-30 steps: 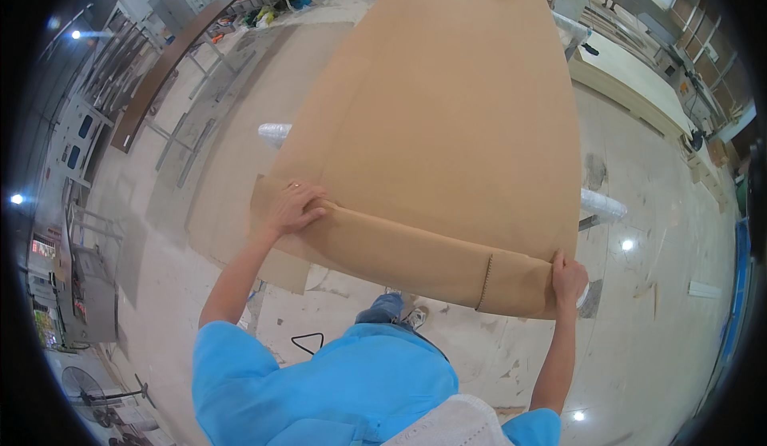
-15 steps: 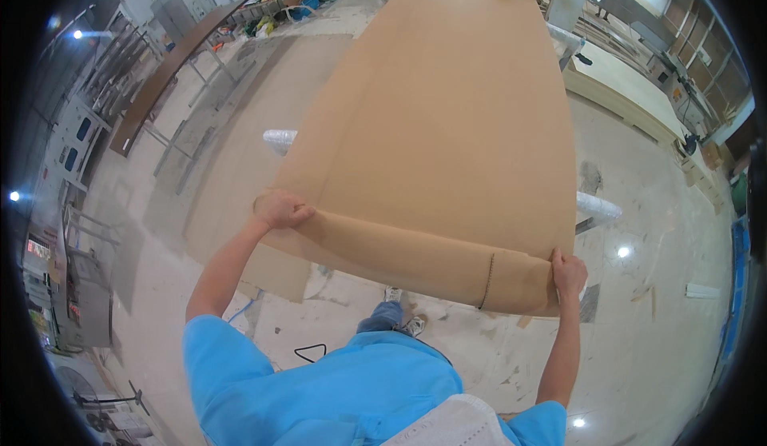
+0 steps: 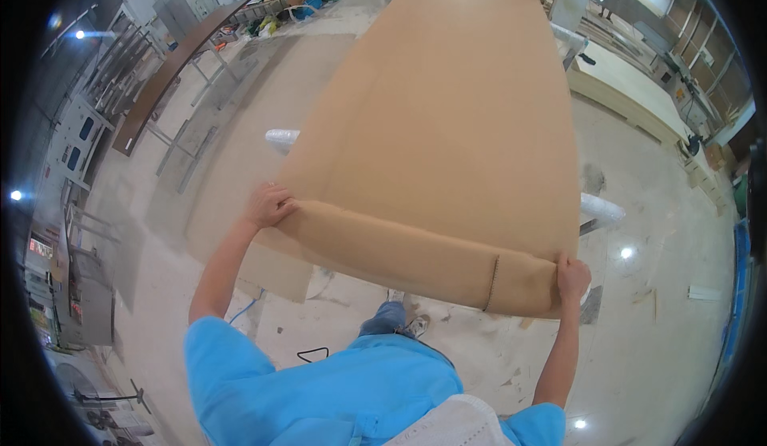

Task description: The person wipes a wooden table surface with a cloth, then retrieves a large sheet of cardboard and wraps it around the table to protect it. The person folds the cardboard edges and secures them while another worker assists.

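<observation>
A long brown cardboard sheet (image 3: pixel 447 118) stretches away from me over raised supports. Its near end bends down in a flap (image 3: pixel 399 254), which carries a dark dashed line toward its right side. At the flap's left corner, my left hand (image 3: pixel 270 205) is closed on the sheet, fingers curled over the fold. On the opposite corner my right hand (image 3: pixel 574 276) grips the sheet's right edge, its fingers closed. The underside of the sheet is hidden.
Plastic-wrapped support ends (image 3: pixel 281 140) stick out on both sides of the sheet, another wrapped end (image 3: pixel 601 208) at right. A long brown board on trestles (image 3: pixel 172 70) stands left. Pale stacked panels (image 3: pixel 631 90) lie right. A black bent bar (image 3: pixel 312 355) is by my feet.
My left hand has slid a little left along the fold toward the corner. My right hand keeps its grip at the right edge, almost unmoved.
</observation>
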Available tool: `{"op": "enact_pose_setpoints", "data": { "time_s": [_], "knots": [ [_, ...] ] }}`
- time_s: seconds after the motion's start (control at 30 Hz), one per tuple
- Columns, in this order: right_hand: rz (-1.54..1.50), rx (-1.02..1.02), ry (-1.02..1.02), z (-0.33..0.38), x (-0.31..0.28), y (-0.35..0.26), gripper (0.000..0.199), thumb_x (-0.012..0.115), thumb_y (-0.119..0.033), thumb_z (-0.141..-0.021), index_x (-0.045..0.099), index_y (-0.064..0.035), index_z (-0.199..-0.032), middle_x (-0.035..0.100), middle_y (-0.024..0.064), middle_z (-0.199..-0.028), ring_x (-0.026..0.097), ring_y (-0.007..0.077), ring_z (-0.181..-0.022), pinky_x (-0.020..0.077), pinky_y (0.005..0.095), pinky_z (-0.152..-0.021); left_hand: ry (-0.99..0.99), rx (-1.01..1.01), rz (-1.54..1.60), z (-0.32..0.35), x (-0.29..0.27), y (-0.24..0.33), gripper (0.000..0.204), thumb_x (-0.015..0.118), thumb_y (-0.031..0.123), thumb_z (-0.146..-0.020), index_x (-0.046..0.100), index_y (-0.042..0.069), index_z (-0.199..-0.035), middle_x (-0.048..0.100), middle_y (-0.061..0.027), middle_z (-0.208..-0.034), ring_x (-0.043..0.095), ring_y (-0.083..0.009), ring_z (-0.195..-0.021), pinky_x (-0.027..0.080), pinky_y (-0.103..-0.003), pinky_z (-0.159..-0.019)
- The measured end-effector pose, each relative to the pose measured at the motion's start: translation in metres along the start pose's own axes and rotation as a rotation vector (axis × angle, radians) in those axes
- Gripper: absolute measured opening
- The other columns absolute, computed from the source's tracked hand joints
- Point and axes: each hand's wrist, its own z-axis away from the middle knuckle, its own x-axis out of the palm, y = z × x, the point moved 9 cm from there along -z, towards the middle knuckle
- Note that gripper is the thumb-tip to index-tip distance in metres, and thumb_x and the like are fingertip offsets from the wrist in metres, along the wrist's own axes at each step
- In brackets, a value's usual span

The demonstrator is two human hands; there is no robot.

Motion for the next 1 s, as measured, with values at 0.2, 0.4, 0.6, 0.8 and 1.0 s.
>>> {"op": "enact_pose_setpoints", "data": {
  "time_s": [0.2,0.4,0.6,0.8,1.0],
  "knots": [
    [-0.005,0.002,-0.038,0.003,0.000,0.001,0.053,0.051,-0.044,-0.097,0.073,-0.0018,-0.073,0.066,0.0236,-0.070,0.064,0.0435,-0.066,0.0489,0.0517,-0.063,-0.190,-0.151,-0.004,0.005,0.019,-0.015,0.040,0.057,0.045,-0.093,0.073,0.010,-0.082,0.071,-0.0122,-0.082,0.066,-0.0345,-0.078,0.050,-0.045,-0.069],
    [-0.006,0.004,-0.062,0.000,0.000,0.002,0.055,0.051,-0.046,-0.097,0.073,-0.0015,-0.074,0.065,0.0242,-0.070,0.064,0.0442,-0.068,0.0492,0.0512,-0.064,-0.539,-0.306,-0.075,0.012,0.029,-0.033,0.053,0.050,0.052,-0.096,0.073,0.008,-0.077,0.070,-0.0170,-0.078,0.067,-0.0375,-0.075,0.051,-0.046,-0.069],
    [-0.016,0.047,-0.063,0.000,0.002,0.014,0.052,0.050,-0.046,-0.097,0.076,-0.0040,-0.080,0.067,0.0224,-0.073,0.066,0.0420,-0.069,0.0502,0.0495,-0.064,-0.436,-0.454,0.033,-0.003,0.049,-0.044,0.051,0.053,0.048,-0.095,0.070,0.003,-0.077,0.065,-0.0217,-0.073,0.065,-0.0385,-0.070,0.049,-0.047,-0.064],
    [0.043,0.053,0.046,0.004,-0.003,0.013,0.047,0.052,-0.039,-0.098,0.070,-0.0048,-0.073,0.068,0.0197,-0.075,0.065,0.0392,-0.069,0.0489,0.0500,-0.063,-0.080,-0.263,-0.091,-0.015,0.025,-0.033,0.046,0.054,0.048,-0.095,0.068,0.006,-0.106,0.071,-0.0152,-0.097,0.066,-0.0333,-0.093,0.049,-0.047,-0.080],
    [0.015,0.059,0.153,0.001,-0.003,0.018,0.029,0.053,-0.033,-0.098,0.063,-0.0055,-0.096,0.067,0.0161,-0.085,0.063,0.0375,-0.083,0.0492,0.0486,-0.073,0.196,-0.790,-0.291,0.005,0.009,-0.055,0.063,0.052,0.053,-0.094,0.048,0.010,-0.141,0.066,-0.0195,-0.121,0.060,-0.0394,-0.114,0.045,-0.048,-0.098]
  ]
}}
